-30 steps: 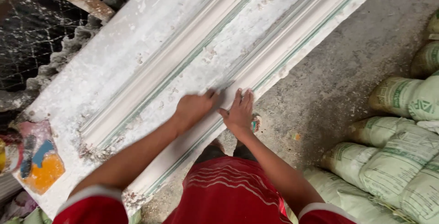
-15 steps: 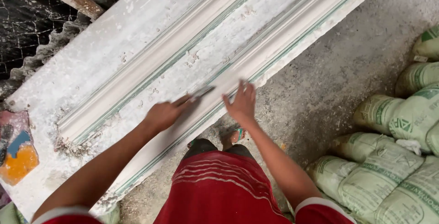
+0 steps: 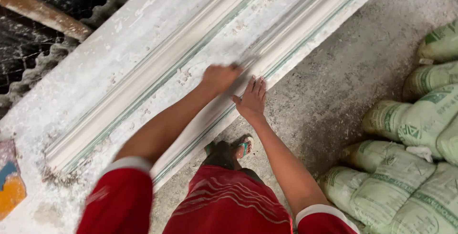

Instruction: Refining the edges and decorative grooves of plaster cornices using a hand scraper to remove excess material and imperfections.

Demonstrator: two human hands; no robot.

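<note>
Head view, only cam. Long white plaster cornice moulding (image 3: 157,71) lies on a white, plaster-caked work table (image 3: 95,38), running diag. from lower left to upper right. Moulding has raised ridges w/ greenish lines along the edges; crumbs of plaster sit along its lower-left end and on the flat strip between ridges.

Left hand (image 3: 220,77) is on the moulding's flat strip near mid-frame, fingers curled, knuckles up. A thin flat tool, prob. a scraper blade (image 3: 248,63), shows just beyond the fingers, but it's motion-blurred; can't tell for sure how the hand grips it or how tight. Left forearm crosses the moulding's near ridge.

Right hand (image 3: 251,99) lies flat, fingers spread and pointing up-frame, palm pressed on the near edge of the moulding, just beside the left hand. Holds nothing; open and flat against the surface. The two hands are close, nearly touching at the thumb side.

Below: red shirt w/ white-trimmed sleeves, red shorts, a foot in a sandal (image 3: 241,147) on the rough grey concrete floor (image 3: 343,71).

Right side: stack of pale green woven sacks (image 3: 410,157), well apart from the table. Upper left: dark corrugated sheet (image 3: 71,47) and a rusty brown bar (image 3: 40,12) behind the table. Far left edge: orange-and-blue object (image 3: 10,191) on the table, partly cut off.
</note>
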